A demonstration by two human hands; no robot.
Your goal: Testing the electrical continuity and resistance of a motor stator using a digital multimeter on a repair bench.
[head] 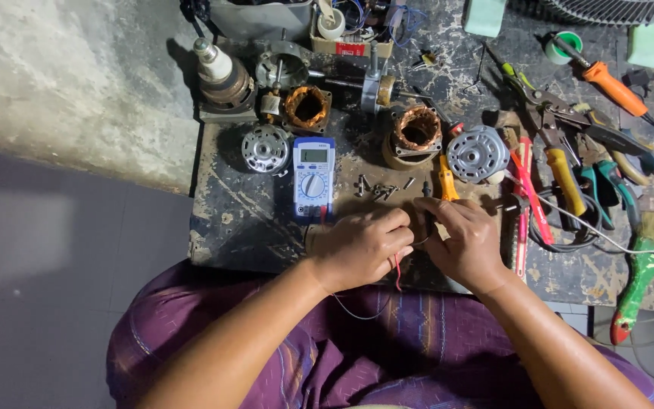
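Left hand pinching red wire | right hand pinching black probe | meter just beyond left hand | probing underway, motors lie apart

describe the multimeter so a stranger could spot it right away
Start at the dark, scratched workbench and look just beyond the left hand. The multimeter lies flat there: a blue-and-white box with a grey screen and a round dial, unlike the metal motor parts around it.
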